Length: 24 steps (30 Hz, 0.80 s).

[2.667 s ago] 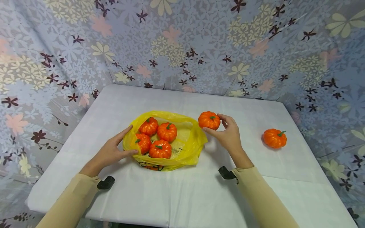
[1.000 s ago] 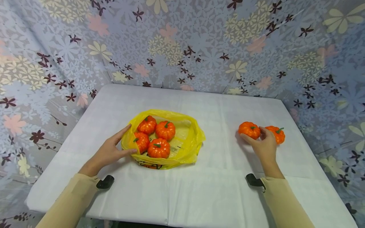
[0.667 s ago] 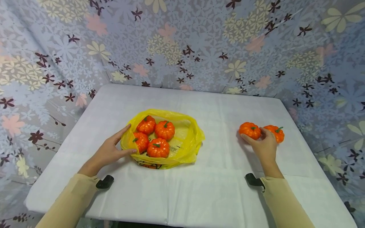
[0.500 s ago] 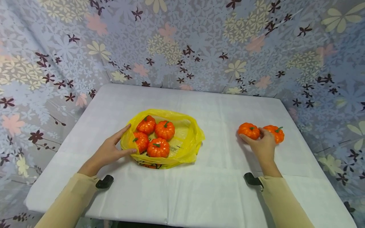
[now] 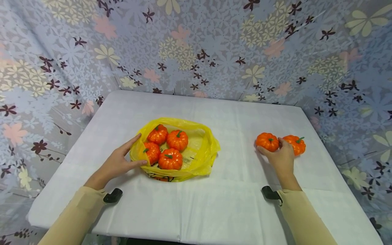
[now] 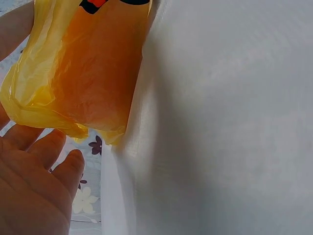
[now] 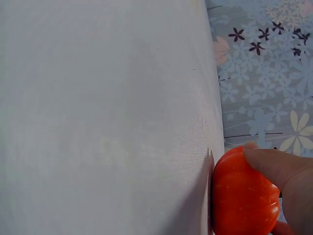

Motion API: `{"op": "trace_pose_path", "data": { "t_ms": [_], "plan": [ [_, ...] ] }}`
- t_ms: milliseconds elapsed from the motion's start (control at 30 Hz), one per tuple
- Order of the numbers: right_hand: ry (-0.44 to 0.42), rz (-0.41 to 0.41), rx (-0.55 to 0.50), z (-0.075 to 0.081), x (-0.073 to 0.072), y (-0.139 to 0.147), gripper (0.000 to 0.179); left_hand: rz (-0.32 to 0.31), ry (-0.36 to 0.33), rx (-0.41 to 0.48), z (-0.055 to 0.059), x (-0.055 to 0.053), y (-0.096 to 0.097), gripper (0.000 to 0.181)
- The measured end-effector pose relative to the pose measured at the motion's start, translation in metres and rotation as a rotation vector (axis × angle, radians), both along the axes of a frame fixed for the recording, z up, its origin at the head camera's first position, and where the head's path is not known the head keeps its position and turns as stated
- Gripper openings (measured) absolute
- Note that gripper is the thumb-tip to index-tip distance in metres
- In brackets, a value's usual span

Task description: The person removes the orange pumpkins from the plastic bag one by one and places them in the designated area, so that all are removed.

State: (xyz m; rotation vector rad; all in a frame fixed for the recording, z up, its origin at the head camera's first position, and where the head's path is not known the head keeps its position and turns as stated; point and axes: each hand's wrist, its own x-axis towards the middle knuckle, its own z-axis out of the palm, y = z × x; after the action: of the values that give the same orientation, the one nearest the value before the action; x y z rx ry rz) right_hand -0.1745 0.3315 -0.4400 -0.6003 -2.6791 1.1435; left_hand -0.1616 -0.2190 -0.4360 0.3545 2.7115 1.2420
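Left hand [image 5: 117, 165], lower left: fingers apart, touching yellow plastic bag [image 5: 210, 147] of four ribbed orange pumpkins [image 5: 170, 160] | Right hand [image 5: 282, 159], lower right: clamped on similar pumpkin [image 5: 267, 141]

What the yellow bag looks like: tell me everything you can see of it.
The yellow bag looks like thin, glossy plastic, with a crumpled rim and black and orange print on its near side. It sits left of centre on the white-covered table, mouth spread open upward. Four orange pumpkins are visible inside, gathered toward its left; bare plastic shows on the right. The left hand rests against its left end.
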Motion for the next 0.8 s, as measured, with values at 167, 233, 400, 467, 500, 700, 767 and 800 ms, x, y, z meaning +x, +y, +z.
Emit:
{"op": "trace_pose_path", "data": {
  "t_ms": [167, 233, 400, 467, 500, 700, 767, 800],
  "plan": [
    [0.02, 0.005, 0.017, 0.002, 0.001, -0.003, 0.1, 0.001, -0.003, 0.0, 0.001, 0.0, 0.0, 0.103],
    [0.058, 0.012, 0.033, 0.003, 0.002, -0.004, 0.1, 0.002, -0.005, 0.001, 0.001, 0.0, 0.0, 0.103],
    [0.179, 0.028, 0.081, 0.006, 0.003, -0.006, 0.1, 0.001, -0.01, 0.005, 0.001, 0.0, 0.0, 0.103],
    [0.211, 0.032, 0.095, 0.009, 0.003, -0.008, 0.101, 0.002, -0.012, 0.006, 0.001, 0.0, 0.0, 0.103],
    [0.221, 0.036, 0.1, 0.011, 0.003, -0.009, 0.101, 0.003, -0.013, 0.007, 0.001, 0.0, 0.0, 0.103],
    [0.305, 0.084, 0.13, 0.028, 0.004, -0.025, 0.097, 0.005, -0.016, 0.009, 0.001, 0.0, 0.0, 0.103],
    [0.341, 0.108, 0.134, 0.033, 0.004, -0.032, 0.094, 0.003, -0.016, 0.009, 0.001, 0.0, 0.0, 0.103],
    [0.355, 0.121, 0.135, 0.035, 0.004, -0.035, 0.093, 0.003, -0.015, 0.01, 0.001, 0.0, 0.0, 0.103]
  ]
}}
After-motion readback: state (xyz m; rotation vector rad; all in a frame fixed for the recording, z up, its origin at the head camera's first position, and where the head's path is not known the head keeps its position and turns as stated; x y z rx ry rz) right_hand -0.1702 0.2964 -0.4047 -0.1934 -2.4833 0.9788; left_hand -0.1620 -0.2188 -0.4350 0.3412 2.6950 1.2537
